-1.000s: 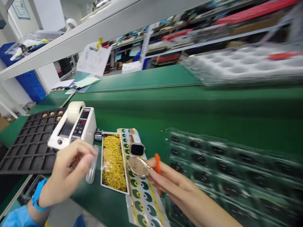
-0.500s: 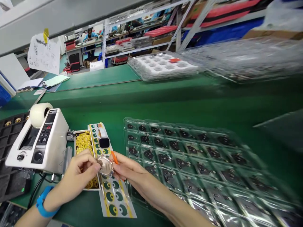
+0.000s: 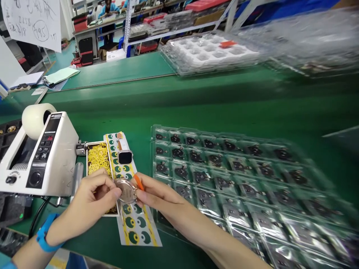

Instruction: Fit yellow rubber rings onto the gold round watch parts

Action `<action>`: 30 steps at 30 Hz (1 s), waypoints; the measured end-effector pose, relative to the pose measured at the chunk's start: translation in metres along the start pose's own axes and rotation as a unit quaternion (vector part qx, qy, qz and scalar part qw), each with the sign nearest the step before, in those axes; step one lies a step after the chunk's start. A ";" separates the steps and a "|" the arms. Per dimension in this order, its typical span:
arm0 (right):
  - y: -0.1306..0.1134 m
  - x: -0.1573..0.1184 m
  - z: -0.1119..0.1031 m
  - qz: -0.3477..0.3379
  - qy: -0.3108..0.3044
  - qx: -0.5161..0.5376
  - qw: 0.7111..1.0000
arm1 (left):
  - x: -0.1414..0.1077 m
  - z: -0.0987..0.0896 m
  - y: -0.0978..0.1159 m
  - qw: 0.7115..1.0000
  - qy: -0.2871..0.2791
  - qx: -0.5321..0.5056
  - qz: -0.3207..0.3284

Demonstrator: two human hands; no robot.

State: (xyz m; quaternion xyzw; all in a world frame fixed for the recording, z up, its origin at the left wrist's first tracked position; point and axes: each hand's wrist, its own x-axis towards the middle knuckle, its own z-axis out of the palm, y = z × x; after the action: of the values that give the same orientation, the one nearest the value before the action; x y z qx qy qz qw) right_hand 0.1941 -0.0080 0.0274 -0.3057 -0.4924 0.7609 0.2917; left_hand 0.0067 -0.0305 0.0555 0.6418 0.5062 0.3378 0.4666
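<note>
In the head view a round, shiny metal watch case (image 3: 126,191) is held up between my hands, its flat back facing me. My left hand (image 3: 97,196) pinches the left edge with thumb and finger. Opposite it, my right hand (image 3: 157,194) grips the right edge, and a slim orange piece (image 3: 138,182) sticks up from its fingers; its kind is unclear. Beneath the case lies a sticker sheet (image 3: 140,240) with green and yellow shapes. A smartwatch with a dark square screen (image 3: 125,157) rests on its upper part.
At left stands a white tape dispenser (image 3: 66,149) beside a box of yellow rings or bands (image 3: 98,157). Clear plastic trays (image 3: 224,136) with dark parts cover the right side. Behind, a white tray (image 3: 213,48) sits on the ledge. Another person (image 3: 108,11) is far back.
The camera has tilted, so the ledge and trays sit higher in view and the hanging paper looks larger. Both hands stay on the watch case, which has barely turned.
</note>
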 end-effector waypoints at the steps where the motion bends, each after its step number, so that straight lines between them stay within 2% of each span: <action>1: 0.000 0.000 0.000 0.001 -0.001 -0.001 1.000 | 0.000 0.000 0.000 1.000 0.003 0.002 0.002; 10: 0.001 -0.001 0.003 -0.004 0.016 -0.018 1.000 | -0.001 0.009 -0.008 0.991 0.060 0.102 0.063; 15: 0.001 0.002 0.002 -0.022 0.030 0.001 0.999 | -0.001 0.006 -0.011 0.962 0.153 0.190 0.122; 18: 0.000 0.002 0.002 -0.021 0.019 0.012 1.000 | -0.001 0.004 -0.011 0.941 0.210 0.176 0.196; 19: 0.000 0.002 0.002 -0.022 0.014 0.014 1.000 | -0.001 0.004 -0.011 0.939 0.210 0.159 0.223; 21: 0.001 0.001 0.002 -0.027 0.010 0.016 0.999 | -0.001 0.005 -0.013 0.945 0.168 0.125 0.251; 25: 0.006 0.000 0.003 -0.024 -0.003 0.022 0.999 | 0.000 0.009 -0.018 0.973 0.045 0.086 0.209; 30: 0.010 -0.001 0.003 -0.022 -0.019 0.053 0.998 | 0.002 0.012 -0.021 0.979 0.006 0.083 0.187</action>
State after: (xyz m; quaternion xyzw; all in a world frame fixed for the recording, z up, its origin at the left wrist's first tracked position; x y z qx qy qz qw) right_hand 0.1912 -0.0135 0.0192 -0.2646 -0.4633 0.7849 0.3150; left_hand 0.0109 -0.0307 0.0316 0.7599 0.4058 0.3797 0.3373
